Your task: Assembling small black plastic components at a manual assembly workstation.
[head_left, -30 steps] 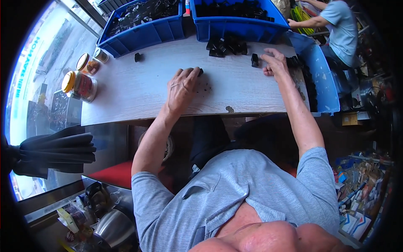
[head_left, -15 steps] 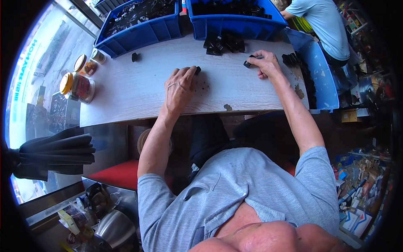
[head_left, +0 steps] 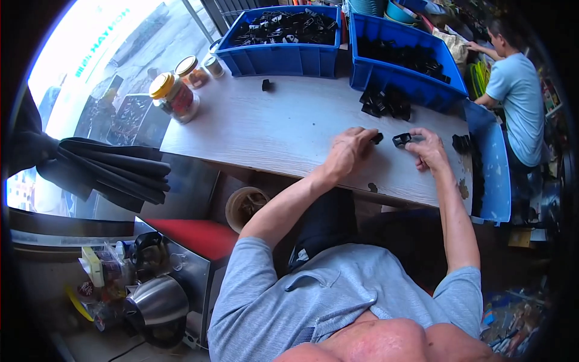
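Over the right half of the pale table, my left hand (head_left: 347,152) is closed, its fingertips pinching a small black plastic piece (head_left: 377,138). Close by on the right, thumb and fingers of my right hand (head_left: 429,151) grip a black plastic buckle (head_left: 401,140) with an opening in it. A narrow gap separates the two pieces. Beyond my hands lies a heap of similar black buckles (head_left: 386,102) against the blue bin. One lone black piece (head_left: 267,85) sits farther left, and a few more pieces (head_left: 462,143) lie by the table's right edge.
Two blue bins (head_left: 283,60) (head_left: 395,77) of black parts line the far edge. A lighter blue bin (head_left: 496,187) adjoins the right side. Jars (head_left: 181,99) stand at the far left. A co-worker (head_left: 518,102) is beyond the right bins. A kettle (head_left: 158,300) sits lower left.
My left hand has moved right, bringing its black piece close to the one in my right hand. The whole view has swung, so the table appears shifted and tilted.
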A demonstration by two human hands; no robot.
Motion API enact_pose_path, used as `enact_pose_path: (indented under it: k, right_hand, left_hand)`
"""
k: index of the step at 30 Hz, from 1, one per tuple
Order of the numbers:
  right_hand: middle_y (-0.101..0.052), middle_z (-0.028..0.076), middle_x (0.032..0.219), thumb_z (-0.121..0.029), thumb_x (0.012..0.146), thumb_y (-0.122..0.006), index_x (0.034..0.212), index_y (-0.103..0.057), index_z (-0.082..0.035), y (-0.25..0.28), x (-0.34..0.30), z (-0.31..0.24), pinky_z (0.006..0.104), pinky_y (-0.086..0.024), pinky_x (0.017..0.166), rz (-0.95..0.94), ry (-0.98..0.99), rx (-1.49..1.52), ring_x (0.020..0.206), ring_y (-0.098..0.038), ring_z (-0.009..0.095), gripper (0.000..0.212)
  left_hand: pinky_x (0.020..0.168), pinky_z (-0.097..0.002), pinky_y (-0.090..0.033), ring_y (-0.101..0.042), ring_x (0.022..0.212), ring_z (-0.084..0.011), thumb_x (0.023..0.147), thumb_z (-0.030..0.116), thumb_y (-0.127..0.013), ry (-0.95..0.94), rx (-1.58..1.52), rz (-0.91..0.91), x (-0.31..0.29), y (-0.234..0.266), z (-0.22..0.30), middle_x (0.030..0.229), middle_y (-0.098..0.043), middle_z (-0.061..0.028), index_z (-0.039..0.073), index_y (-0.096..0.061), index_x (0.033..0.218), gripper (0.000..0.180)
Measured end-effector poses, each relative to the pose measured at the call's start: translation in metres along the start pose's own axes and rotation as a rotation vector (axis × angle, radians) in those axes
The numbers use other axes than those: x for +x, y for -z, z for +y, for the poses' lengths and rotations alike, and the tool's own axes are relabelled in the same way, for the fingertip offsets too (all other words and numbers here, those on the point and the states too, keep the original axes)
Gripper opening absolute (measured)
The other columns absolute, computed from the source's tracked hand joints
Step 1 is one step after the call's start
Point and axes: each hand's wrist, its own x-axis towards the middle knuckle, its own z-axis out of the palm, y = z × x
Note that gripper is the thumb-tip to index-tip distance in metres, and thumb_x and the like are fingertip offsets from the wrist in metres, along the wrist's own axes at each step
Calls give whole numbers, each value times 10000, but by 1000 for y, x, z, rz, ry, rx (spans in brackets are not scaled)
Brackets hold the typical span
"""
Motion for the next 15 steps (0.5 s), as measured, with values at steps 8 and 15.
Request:
enact_pose_path:
  k: [8, 15]
  right_hand:
    - [-540, 37, 582, -97, 804, -763, 1285, -600, -82, -4, 4, -2, 303, -383, 354, -38, 77, 9, 400, -505, 141, 507]
    - [-481, -12, 581, -110, 852, -697, 1217, -640, -123, -13, 2, -12, 271, -379, 347, 1, 8, -83, 418, -484, 108, 370]
  left_hand:
    - [758, -358, -556, -690, 829, -315, 851, -8, -667, 0, -184, 114, 23, -30, 0, 957, -703, -164, 51, -702, 1161, 317]
    - [778, -424, -556, -688, 908, -346, 875, 110, -673, -110, 59, 33, 37, -34, 6, 992, -709, -143, 85, -708, 1130, 258]
